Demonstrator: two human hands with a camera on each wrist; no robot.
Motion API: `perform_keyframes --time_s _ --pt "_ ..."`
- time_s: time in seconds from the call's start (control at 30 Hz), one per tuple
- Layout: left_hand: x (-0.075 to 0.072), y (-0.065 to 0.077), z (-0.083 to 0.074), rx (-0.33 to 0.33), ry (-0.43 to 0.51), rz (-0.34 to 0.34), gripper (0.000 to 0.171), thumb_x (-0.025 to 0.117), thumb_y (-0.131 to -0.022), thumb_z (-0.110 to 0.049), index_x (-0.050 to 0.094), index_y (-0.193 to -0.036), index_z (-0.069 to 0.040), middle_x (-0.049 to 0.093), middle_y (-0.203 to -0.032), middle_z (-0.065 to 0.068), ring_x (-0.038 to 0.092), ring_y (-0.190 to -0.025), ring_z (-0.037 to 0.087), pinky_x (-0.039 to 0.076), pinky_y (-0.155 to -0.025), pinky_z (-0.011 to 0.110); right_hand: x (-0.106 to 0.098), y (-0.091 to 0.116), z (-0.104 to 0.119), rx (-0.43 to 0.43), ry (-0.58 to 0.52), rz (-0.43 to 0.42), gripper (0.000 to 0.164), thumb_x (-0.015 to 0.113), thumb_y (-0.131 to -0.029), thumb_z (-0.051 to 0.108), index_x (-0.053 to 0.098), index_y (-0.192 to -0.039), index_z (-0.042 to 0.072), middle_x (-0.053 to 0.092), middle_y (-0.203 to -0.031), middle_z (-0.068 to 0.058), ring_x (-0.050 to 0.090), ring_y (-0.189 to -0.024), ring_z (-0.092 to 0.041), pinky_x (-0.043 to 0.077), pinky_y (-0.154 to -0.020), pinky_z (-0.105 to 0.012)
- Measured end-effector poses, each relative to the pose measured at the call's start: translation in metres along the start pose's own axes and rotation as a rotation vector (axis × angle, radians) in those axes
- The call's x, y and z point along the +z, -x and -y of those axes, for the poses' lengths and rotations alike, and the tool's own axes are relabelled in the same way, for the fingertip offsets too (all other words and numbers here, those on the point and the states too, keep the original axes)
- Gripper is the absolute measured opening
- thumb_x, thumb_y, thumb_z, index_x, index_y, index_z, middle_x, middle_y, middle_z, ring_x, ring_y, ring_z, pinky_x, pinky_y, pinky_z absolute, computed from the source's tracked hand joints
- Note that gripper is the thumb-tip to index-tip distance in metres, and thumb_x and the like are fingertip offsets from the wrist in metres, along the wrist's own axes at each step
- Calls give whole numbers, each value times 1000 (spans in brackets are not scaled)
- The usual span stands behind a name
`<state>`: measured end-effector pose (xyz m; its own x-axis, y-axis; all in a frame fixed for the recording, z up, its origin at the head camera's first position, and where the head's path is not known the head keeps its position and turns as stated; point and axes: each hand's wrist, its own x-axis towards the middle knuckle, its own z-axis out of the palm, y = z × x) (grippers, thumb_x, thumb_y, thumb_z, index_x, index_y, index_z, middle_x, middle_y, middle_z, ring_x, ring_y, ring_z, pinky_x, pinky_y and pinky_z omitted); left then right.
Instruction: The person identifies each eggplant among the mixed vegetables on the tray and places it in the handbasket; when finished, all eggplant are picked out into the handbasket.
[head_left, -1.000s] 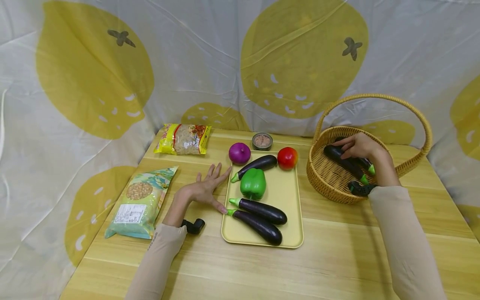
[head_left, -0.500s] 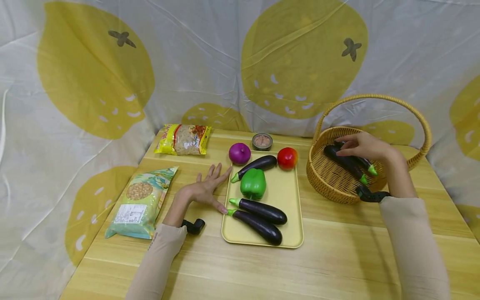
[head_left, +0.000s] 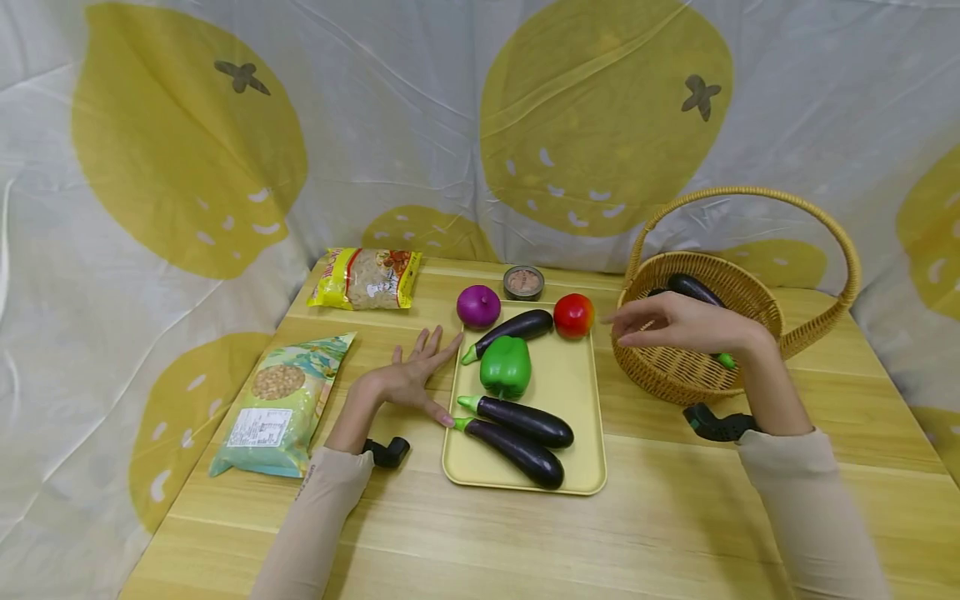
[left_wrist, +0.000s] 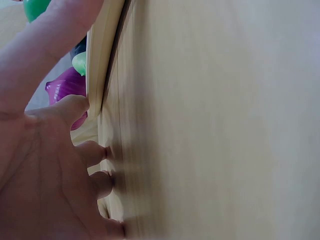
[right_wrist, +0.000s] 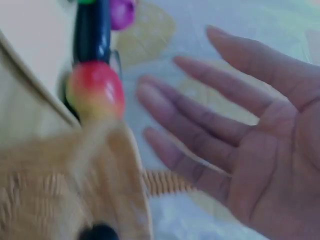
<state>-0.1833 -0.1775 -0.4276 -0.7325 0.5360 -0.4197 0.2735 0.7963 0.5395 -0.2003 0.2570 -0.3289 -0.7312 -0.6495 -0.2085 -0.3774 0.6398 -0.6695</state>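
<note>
My left hand (head_left: 408, 379) lies with fingers spread at the left edge of a pale yellow tray (head_left: 577, 392), touching its rim. On the tray lie a green bell pepper (head_left: 506, 367) and three eggplants: a rear eggplant (head_left: 521, 323), a middle eggplant (head_left: 525, 423) and a front eggplant (head_left: 517, 454). A purple onion (head_left: 478, 307) and a round red-yellow fruit (head_left: 573, 317) sit at its back corners. My right hand (head_left: 690, 323), holding nothing, hovers over the left part of a wicker basket (head_left: 652, 387). Inside are two eggplants (head_left: 696, 287), partly hidden by that hand.
The basket's tall arched handle (head_left: 750, 192) rises above it. Behind the tray stands a small round tin (head_left: 523, 283). To the left lie a yellow macaroni bag (head_left: 367, 279) and a green bag (head_left: 281, 408) of beans or nuts. A lemon-print cloth (head_left: 420, 125) hangs behind the table.
My right hand has drawn away from the eggplants in the basket, lifting and moving left toward the tray, its fingers extending. The left hand and the things on the tray have stayed put.
</note>
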Motion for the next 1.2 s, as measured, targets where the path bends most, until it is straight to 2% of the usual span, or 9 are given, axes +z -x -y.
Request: perform_keyframes --time_s 0.13,0.23,0.33,0.5,0.67,0.93,1.2 --pt "0 0 0 3 1 -4 139 92 -72 -48 -6 -167 -24 -25 -170 20 -27 -157 41 -16 -120 74 15 -25 8 -83 -19 -47 40 65 -103 29 64 -142 17 69 -138 -8 66 -125 -28 56 -101 -41" --pt "0 0 0 4 2 -7 140 92 -72 -48 -6 -167 -24 -25 -170 20 -27 -157 41 -16 -120 74 25 -46 16 -130 -20 -84 47 68 -101 29 60 -146 20 60 -149 -11 56 -138 -33 48 -111 -54" --pt "0 0 0 3 0 -7 140 92 -72 -48 -6 -167 -24 -25 -170 20 -27 -157 40 -17 -120 74 35 -66 21 -170 -19 -97 53 71 -99 23 57 -149 18 53 -156 -13 45 -148 -35 37 -120 -60" --pt "0 -1 0 0 -7 -3 139 92 -72 -48 -7 -167 -25 -25 -171 19 -27 -157 40 -16 -120 74 48 -97 21 -217 17 -95 54 72 -97 14 56 -149 9 49 -158 -20 38 -151 -40 30 -125 -59" --pt "0 -2 -1 3 -6 -1 138 92 -73 -49 -6 -167 -24 -24 -171 20 -26 -157 41 -16 -119 75 57 -119 15 -218 0 -97 49 73 -95 7 62 -143 5 56 -151 -20 46 -145 -40 36 -121 -58" --pt "0 -2 -1 -6 -13 -1 139 91 -73 -49 -7 -167 -25 -25 -171 19 -27 -158 40 -16 -120 74 64 -134 6 -230 6 -101 41 75 -93 6 69 -134 6 63 -143 -18 53 -138 -38 44 -114 -56" --pt "0 -1 0 -5 -6 -4 139 92 -72 -48 -6 -167 -24 -25 -171 19 -27 -157 40 -16 -120 74 66 -146 5 -249 1 -49 38 73 -95 8 70 -133 3 68 -139 -17 57 -135 -38 47 -111 -55"
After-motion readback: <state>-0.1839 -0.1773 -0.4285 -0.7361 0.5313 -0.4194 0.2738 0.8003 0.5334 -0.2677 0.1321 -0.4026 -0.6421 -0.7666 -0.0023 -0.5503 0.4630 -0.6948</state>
